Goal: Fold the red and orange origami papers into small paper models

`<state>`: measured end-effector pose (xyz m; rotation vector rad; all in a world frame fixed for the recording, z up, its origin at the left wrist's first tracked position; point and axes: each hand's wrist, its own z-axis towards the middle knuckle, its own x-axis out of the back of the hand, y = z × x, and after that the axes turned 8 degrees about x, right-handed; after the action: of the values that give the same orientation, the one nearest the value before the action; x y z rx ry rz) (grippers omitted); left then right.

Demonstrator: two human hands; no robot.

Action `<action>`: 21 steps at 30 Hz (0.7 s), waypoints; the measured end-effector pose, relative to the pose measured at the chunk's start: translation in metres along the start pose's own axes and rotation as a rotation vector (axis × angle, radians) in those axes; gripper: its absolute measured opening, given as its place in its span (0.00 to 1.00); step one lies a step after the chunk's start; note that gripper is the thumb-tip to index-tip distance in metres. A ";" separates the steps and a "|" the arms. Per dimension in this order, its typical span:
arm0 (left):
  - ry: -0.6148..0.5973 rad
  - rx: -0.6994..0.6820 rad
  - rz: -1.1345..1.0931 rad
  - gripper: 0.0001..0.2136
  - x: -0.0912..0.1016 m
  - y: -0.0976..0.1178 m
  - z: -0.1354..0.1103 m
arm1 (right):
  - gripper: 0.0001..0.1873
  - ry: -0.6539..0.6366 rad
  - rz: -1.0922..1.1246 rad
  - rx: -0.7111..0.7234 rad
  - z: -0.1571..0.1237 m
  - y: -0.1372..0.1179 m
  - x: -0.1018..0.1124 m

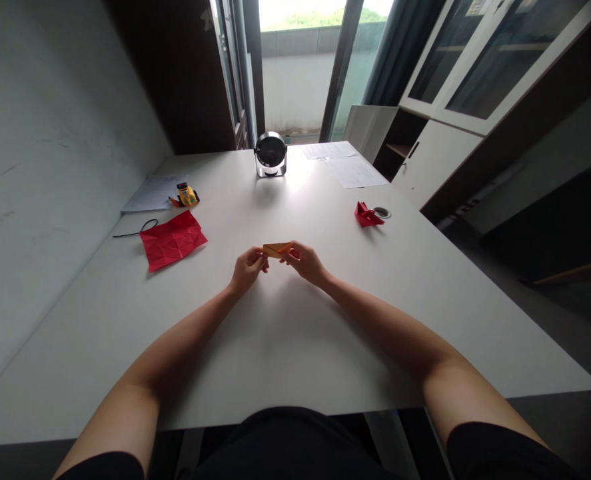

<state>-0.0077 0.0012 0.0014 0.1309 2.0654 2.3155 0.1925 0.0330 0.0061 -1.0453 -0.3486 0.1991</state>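
Observation:
A small folded orange paper is held over the middle of the white table. My left hand pinches its left end with fingers closed. The paper's right end sits in the closed fingers of my right hand. Both forearms reach in from the near edge.
A creased red paper sheet lies flat at the left, with a black cord beside it. A folded red paper figure sits at the right. A small fan, a yellow toy and white sheets are farther back.

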 end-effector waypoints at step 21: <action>-0.008 0.005 -0.056 0.17 -0.002 0.001 0.000 | 0.20 0.047 0.052 -0.035 0.002 0.008 0.002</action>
<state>-0.0054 0.0010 0.0020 0.0811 2.0445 2.2740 0.1935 0.0387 0.0005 -1.0924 -0.2839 0.2154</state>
